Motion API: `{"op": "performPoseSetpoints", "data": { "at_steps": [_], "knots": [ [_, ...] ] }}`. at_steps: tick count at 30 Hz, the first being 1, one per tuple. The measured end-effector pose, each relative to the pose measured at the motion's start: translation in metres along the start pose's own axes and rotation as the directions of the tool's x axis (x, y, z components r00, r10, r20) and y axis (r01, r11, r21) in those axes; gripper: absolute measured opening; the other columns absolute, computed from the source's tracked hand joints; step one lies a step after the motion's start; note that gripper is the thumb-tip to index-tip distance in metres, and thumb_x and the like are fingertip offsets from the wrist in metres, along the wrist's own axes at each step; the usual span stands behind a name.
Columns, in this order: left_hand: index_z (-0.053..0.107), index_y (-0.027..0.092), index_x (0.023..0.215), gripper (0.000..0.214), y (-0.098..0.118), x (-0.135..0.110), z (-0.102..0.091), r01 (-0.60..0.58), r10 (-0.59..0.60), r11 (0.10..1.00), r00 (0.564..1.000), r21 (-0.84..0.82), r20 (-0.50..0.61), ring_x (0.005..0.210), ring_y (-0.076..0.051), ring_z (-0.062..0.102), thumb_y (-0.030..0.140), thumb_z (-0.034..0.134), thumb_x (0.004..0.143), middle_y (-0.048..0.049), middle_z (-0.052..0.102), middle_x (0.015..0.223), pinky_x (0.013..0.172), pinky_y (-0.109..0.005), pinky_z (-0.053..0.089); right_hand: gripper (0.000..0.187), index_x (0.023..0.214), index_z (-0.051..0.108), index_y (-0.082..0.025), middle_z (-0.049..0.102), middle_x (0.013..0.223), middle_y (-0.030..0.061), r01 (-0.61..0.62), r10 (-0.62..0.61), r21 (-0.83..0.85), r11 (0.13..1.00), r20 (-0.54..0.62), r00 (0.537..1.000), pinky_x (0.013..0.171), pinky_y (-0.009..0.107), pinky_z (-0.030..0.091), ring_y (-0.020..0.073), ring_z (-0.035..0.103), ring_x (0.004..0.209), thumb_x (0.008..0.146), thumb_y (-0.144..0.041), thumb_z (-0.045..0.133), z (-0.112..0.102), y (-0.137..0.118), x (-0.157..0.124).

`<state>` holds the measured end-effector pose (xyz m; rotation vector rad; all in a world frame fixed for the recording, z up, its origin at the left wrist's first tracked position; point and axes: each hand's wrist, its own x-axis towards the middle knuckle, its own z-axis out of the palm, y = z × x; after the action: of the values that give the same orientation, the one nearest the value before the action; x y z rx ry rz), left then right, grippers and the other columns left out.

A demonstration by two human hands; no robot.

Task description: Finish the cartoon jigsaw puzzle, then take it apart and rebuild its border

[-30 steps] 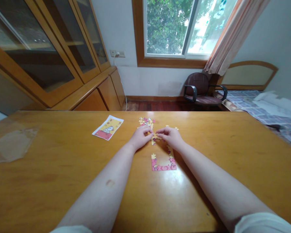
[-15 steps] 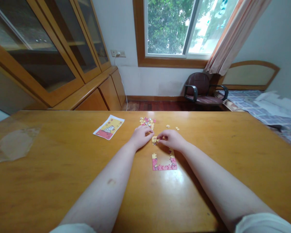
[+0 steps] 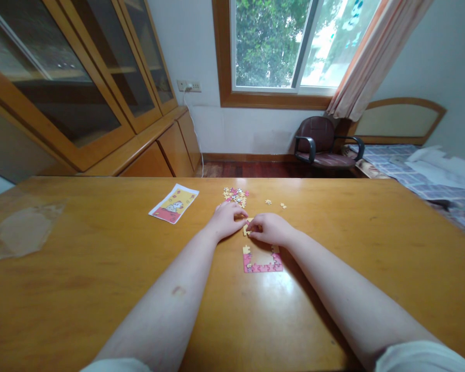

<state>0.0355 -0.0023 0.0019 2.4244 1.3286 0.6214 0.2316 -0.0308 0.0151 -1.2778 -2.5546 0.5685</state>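
On the table lies a partly joined jigsaw puzzle (image 3: 262,268), a pink lower border with yellow pieces at its sides. Above it is a small group of yellow puzzle pieces (image 3: 246,230), partly hidden by my fingers. My left hand (image 3: 228,217) rests with bent fingers closed at the left and top edge of this group, steadying it. My right hand (image 3: 270,228) is pinched at the group's right side on a puzzle piece mostly covered by the fingers. The hand also hides the puzzle's upper right part. A loose pile of pieces (image 3: 235,195) lies just beyond my left hand.
A printed picture sheet (image 3: 174,203) lies left of the pile. Two loose pieces sit to the right, one of them a yellow piece (image 3: 282,205). A clear plastic bag (image 3: 23,230) is at the table's far left. Beyond the table stands a chair (image 3: 321,142).
My right hand has shifted slightly down and left, its fingers now covering more of the yellow group. The left fingertips have moved slightly right, closer to the right hand.
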Motion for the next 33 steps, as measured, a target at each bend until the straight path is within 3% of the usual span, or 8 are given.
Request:
{"op": "performPoseSetpoints", "data": {
  "at_steps": [33],
  "knots": [
    [0.074,0.025,0.087,0.015,-0.0019,-0.0001,0.0022,-0.001,0.002,1.000,1.000,-0.015,0.005,0.100,-0.023,0.057,0.036,0.067,0.077,-0.0038,0.068,0.098,0.094,-0.038,0.043,0.016,0.092,0.076,-0.024,0.075,0.093,0.0030,0.019,-0.016,-0.076,0.997,0.033,0.999,0.074,0.025,0.044,0.0175,0.067,0.083,0.084,-0.026,0.062,0.0009,-0.0024,0.0001]
  ]
}}
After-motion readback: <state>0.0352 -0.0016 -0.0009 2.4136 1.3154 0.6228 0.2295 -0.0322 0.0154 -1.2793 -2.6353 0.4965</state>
